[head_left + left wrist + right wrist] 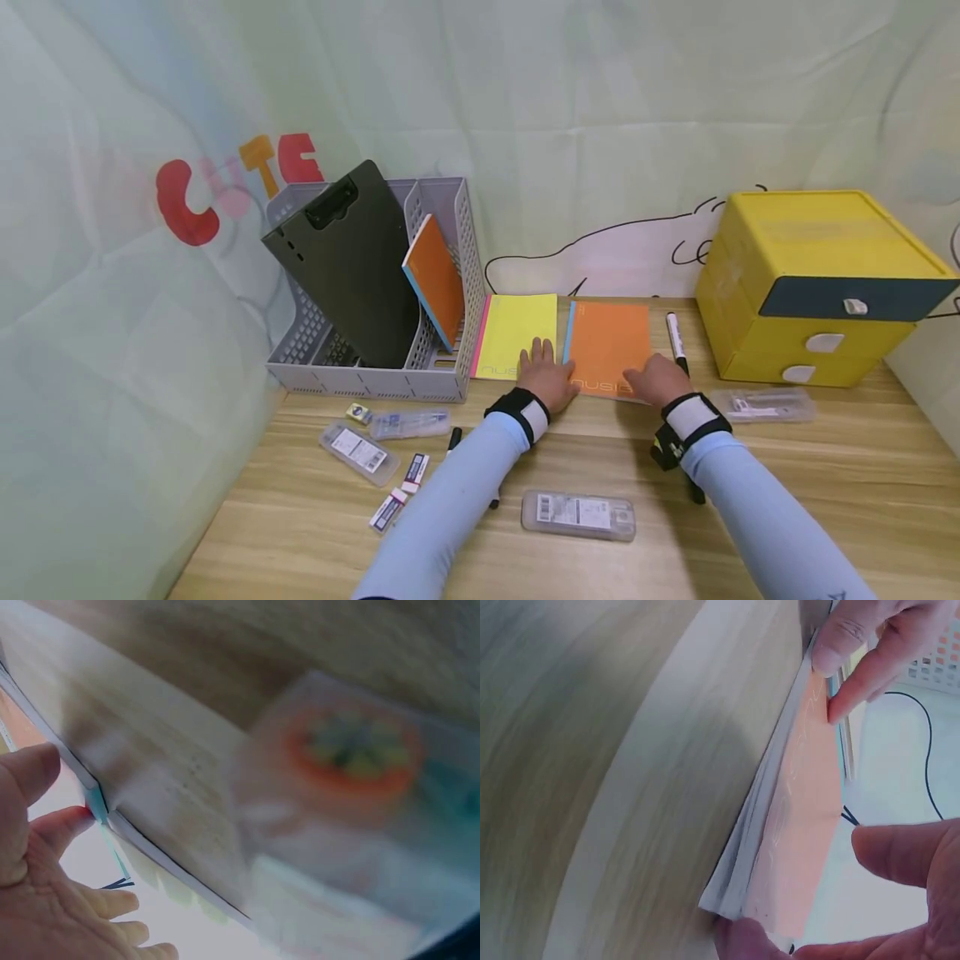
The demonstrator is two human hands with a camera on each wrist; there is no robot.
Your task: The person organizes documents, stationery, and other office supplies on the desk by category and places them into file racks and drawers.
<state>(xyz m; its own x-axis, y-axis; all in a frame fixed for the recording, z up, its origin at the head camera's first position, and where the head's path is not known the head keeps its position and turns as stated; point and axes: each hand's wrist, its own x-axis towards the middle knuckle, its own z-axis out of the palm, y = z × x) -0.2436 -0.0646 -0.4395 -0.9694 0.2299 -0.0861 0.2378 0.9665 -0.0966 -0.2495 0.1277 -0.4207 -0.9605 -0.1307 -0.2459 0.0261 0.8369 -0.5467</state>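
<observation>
An orange notebook [609, 342] with a blue spine strip lies flat on the wooden table. Close on its left is a yellow notebook [517, 329] with a pink strip. My left hand [547, 382] lies over the near edges of both, fingers spread; its thumb and index finger touch the orange one's near-left corner in the right wrist view. At the near-right corner, my right hand [660, 379] has curled fingers and holds the orange notebook's corner. The page edges [739, 877] fan apart there. The grip is partly cut off by the right wrist view's lower edge.
A grey organizer [367, 383] at left holds a black clipboard [352, 267] and another orange notebook [435, 279]. A yellow drawer box [810, 250] stands at right. Pencil cases [577, 515], erasers [387, 510] and a marker [676, 337] lie around my arms.
</observation>
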